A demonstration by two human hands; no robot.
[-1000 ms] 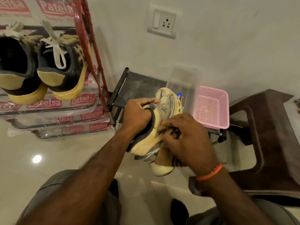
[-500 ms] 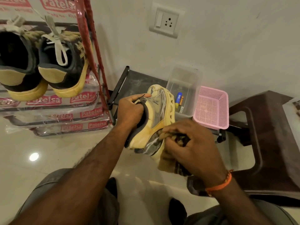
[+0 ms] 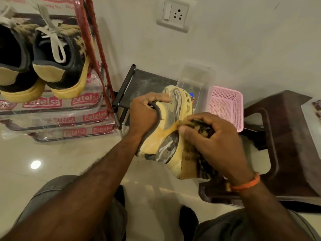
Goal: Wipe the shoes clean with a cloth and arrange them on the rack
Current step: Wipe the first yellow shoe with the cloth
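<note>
My left hand (image 3: 144, 112) grips a cream and grey sneaker (image 3: 166, 136) by its collar, thumb along the top, and holds it in the air in front of me with the sole turned right. A tan cloth with dark print (image 3: 192, 153) is bunched in my right hand (image 3: 213, 141), which presses it against the shoe's side near the sole. At the upper left a red-framed shoe rack (image 3: 102, 80) holds two black sneakers with yellow soles (image 3: 60, 63), heels toward me.
Behind the shoe sit a low black stand (image 3: 139, 80), a clear plastic box (image 3: 196, 80) and a pink mesh basket (image 3: 225, 106). A dark brown stool (image 3: 286, 136) stands at the right. The rack's lower shelves are wrapped in printed plastic. A wall socket (image 3: 173, 14) is above. Glossy tiled floor lies below.
My right hand slid the cloth along the shoe's side, down toward me and then back up toward the middle. My left hand tilted the shoe slightly.
</note>
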